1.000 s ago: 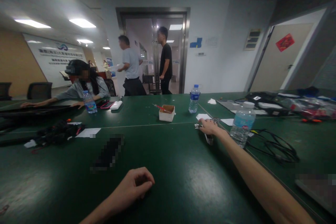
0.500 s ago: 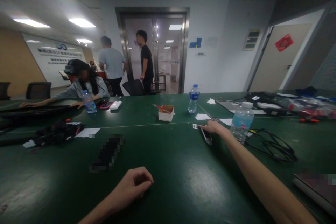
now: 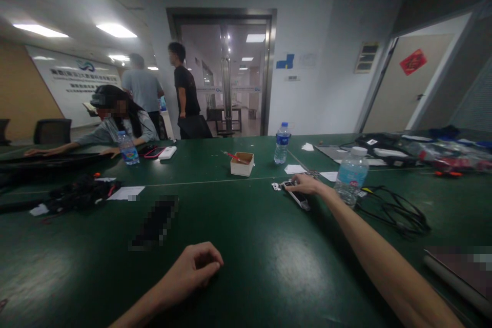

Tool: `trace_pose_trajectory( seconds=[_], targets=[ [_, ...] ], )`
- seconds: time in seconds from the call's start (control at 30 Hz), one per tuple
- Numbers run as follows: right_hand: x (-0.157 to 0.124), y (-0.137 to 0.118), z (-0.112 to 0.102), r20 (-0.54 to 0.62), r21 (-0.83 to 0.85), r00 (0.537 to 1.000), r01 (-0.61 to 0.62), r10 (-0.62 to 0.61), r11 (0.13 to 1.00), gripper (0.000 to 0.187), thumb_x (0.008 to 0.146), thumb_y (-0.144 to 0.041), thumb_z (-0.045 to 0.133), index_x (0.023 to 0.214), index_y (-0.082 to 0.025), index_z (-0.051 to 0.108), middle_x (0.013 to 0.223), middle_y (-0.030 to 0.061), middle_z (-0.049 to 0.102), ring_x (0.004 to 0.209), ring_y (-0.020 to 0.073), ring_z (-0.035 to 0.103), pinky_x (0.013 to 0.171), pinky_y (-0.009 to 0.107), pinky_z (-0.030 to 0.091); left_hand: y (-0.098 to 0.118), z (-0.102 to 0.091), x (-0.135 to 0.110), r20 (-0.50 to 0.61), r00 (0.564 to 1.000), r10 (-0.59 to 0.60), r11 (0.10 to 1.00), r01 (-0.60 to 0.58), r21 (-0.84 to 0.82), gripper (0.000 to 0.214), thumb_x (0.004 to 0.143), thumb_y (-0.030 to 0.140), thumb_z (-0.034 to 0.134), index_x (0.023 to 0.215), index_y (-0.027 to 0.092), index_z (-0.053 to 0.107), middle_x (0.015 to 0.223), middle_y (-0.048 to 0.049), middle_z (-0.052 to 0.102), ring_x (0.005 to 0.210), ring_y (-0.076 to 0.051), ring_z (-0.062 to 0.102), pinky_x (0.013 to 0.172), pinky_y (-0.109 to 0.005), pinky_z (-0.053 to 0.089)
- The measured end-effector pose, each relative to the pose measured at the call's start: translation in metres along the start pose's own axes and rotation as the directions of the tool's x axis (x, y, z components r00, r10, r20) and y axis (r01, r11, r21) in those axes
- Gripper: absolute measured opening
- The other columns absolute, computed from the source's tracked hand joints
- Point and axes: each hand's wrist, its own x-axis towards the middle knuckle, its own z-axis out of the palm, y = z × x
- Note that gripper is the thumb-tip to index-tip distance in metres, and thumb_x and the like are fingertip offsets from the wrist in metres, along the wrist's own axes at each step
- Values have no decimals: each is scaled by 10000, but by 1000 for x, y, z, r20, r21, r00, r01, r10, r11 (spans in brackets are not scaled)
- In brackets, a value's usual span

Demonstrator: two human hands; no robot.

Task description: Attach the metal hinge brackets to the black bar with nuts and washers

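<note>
A wide green table (image 3: 261, 236) is seen, with a tangle of black cables (image 3: 395, 212) spread on its right side. The right hand (image 3: 306, 184) is stretched far forward across it, beside a clear water bottle (image 3: 350, 177). The left hand (image 3: 197, 265) is rested near the body, its fingers curled into a loose fist with nothing seen inside. A slim dark device (image 3: 301, 200) is laid flat, touched by the right hand; whether the fingers are closed on it cannot be told. A small pale part (image 3: 275, 186) is set just beyond the fingertips.
</note>
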Motion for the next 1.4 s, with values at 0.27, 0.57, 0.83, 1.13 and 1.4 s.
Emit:
trace_pose_trajectory(
  seconds=[0.27, 0.57, 0.83, 1.13, 1.4],
  targets=[
    [0, 6, 2, -25, 52, 1000, 0, 1, 999, 698, 717, -662, 616, 1169, -130, 580, 1087, 132, 642, 933, 231, 617, 764, 276, 470, -2, 0, 0, 3, 1000, 3, 1000, -3, 2, 326, 856, 455, 528, 949, 145, 567, 945, -35, 548, 729, -132, 506, 626, -251, 425],
    [3, 14, 8, -131, -11, 988, 76, -77, 997, 312, 919, -201, 405, 1078, -174, 672, 1110, 77, 675, 1016, 188, 612, 867, 248, 440, -8, -1, 2, -2, 1000, 22, 1000, -22, 6, 321, 861, 446, 528, 955, 143, 576, 941, -33, 549, 724, -130, 508, 615, -245, 430],
    [2, 18, 10, -200, -96, 975, 77, -95, 992, 258, 863, -223, 500, 998, -213, 719, 1042, 67, 705, 992, 216, 630, 854, 258, 450, -4, 0, 2, -2, 1000, 18, 1000, -18, 7, 316, 853, 439, 530, 944, 140, 582, 936, -40, 547, 730, -141, 512, 622, -259, 433],
    [0, 11, 7, -184, -149, 973, 110, -137, 983, 252, 852, -198, 506, 996, -206, 713, 1031, 59, 704, 966, 191, 628, 854, 238, 442, -6, -2, 2, 9, 1000, 15, 1000, -15, 8, 300, 869, 425, 511, 960, 145, 568, 955, -32, 538, 730, -127, 502, 623, -243, 430],
    [-2, 7, 4, -171, -167, 974, 121, -149, 979, 252, 852, -211, 506, 979, -213, 724, 1050, 69, 689, 997, 209, 614, 870, 251, 424, -7, -2, 3, 17, 1000, -24, 1000, 24, 19, 303, 877, 441, 514, 965, 156, 566, 973, -36, 551, 743, -132, 512, 630, -245, 426]
  ],
)
